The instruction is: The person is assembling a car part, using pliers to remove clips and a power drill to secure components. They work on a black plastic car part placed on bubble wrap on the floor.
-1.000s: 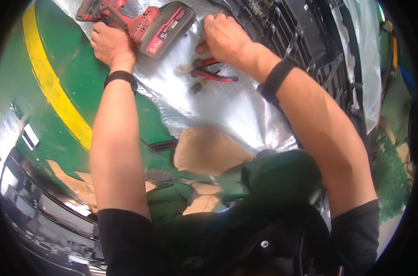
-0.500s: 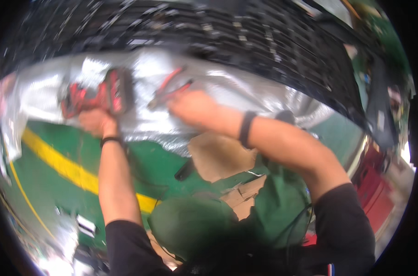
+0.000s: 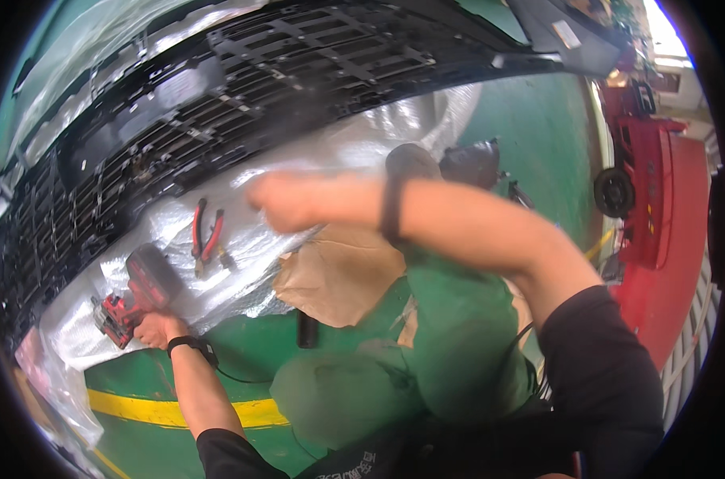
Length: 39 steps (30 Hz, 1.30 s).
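My left hand (image 3: pixel 157 330) is closed around part of a red-and-black cordless power tool (image 3: pixel 141 289) lying on silvery plastic wrap (image 3: pixel 255 259). Red-handled pliers (image 3: pixel 211 239) lie on the wrap between my hands, handles spread and touched by neither hand. My right hand (image 3: pixel 283 201) is held over the wrap to the right of the pliers, its arm reaching across from the right. Motion blurs its fingers, so whether they hold something small does not show. Beyond both hands stretches a large black ribbed panel (image 3: pixel 259 84).
Brown paper or cardboard (image 3: pixel 342 275) lies before my knees, with a black cylinder (image 3: pixel 307 329) beside it. A black bag (image 3: pixel 470 164) rests on the green floor (image 3: pixel 530 120). At the right stands a red wheeled machine or cart (image 3: pixel 658 231).
The view has swung to the right. My right hand was beside the pliers and is now farther from them. My left hand stays at the power tool.
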Available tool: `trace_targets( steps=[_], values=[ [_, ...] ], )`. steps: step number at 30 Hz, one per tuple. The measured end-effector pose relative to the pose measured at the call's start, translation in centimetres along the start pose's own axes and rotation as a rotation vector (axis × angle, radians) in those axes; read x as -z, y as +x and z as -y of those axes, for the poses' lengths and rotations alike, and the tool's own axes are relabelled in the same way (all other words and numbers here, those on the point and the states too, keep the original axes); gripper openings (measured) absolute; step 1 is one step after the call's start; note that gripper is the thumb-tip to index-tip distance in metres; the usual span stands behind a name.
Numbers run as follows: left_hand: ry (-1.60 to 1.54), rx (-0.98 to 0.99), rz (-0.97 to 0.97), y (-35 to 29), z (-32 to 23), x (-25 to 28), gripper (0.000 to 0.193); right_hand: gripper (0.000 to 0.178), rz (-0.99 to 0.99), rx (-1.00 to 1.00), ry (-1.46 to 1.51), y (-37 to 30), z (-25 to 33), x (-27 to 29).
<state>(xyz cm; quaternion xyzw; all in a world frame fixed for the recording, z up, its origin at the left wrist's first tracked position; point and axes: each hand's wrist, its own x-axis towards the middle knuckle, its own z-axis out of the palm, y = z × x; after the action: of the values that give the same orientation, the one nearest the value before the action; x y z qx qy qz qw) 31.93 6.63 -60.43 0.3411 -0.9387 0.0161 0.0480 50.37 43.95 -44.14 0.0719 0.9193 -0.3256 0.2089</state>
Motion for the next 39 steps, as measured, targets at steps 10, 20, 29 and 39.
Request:
trace_targets(
  steps=[10, 20, 29, 39],
  values=[
    [0.06, -0.153, 0.206, -1.4, -0.5, 2.3, 0.047, 0.02, -0.344, -0.73, 0.86, -21.3, -13.3, 6.5],
    [-0.644, 0.093, 1.233, 9.0, 3.7, 5.7, 0.032, 0.031, -0.709, -0.618, 1.461, -21.8, -22.3, 1.5],
    [-0.186, -0.729, 1.059, -0.4, -7.9, 18.2, 0.021, 0.042, -0.759, -0.403, 1.336, -18.3, -25.4, 4.7],
    [-0.156, -1.058, 1.49, -31.1, -17.2, 21.1, 0.029, 0.04, -0.797, -0.46, 1.438, -13.8, -27.2, 3.4]
  ],
)
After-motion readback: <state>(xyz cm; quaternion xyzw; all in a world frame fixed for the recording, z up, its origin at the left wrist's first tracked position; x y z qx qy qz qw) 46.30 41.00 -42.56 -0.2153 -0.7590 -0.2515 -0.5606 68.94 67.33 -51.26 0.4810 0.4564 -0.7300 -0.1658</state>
